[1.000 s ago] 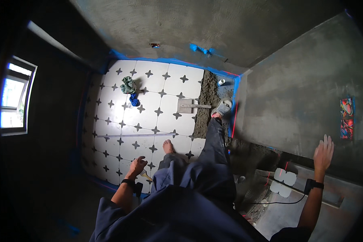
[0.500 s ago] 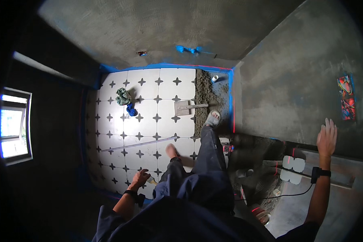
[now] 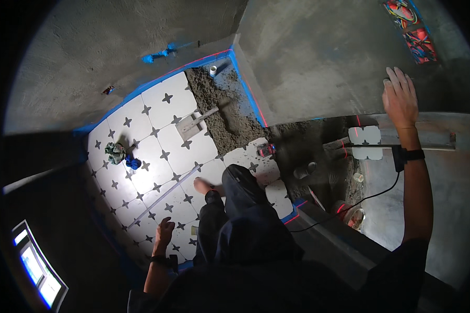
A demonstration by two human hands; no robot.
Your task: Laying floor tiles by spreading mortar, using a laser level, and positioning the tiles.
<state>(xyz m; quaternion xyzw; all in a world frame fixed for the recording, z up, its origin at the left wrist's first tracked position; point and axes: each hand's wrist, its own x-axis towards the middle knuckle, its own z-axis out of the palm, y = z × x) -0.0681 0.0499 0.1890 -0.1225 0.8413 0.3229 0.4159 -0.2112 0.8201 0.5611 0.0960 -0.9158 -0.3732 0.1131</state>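
Observation:
My right hand (image 3: 400, 99) rests on the grey wall (image 3: 318, 62), fingers stretched out below two wall boxes of coloured wires (image 3: 419, 44). My left hand (image 3: 164, 233) hangs over the patterned white floor tiles (image 3: 156, 151), its fingers loosely bent and nothing visible in them. Close to it, a yellowish brush (image 3: 194, 230) shows beside my leg, partly hidden. My bare foot (image 3: 201, 185) stands on the tiles; my other foot is hidden under the bent knee. A flat trowel (image 3: 193, 125) straddles the tile edge and the wet mortar (image 3: 222, 112).
A long thin straightedge (image 3: 164, 197) crosses the tiles. Green cloth (image 3: 115, 152) and blue cloth (image 3: 133, 163) lie left. A small red-and-black device (image 3: 266, 150) sits by the tile edge. A white pipe (image 3: 213, 71) rises from the corner. A cable (image 3: 371, 196) runs from my right wrist.
My view has turned and shifted right. The sandalled foot has left the mortar and my knee is now bent. My right hand is still by the wall; my left hand is farther from the brush.

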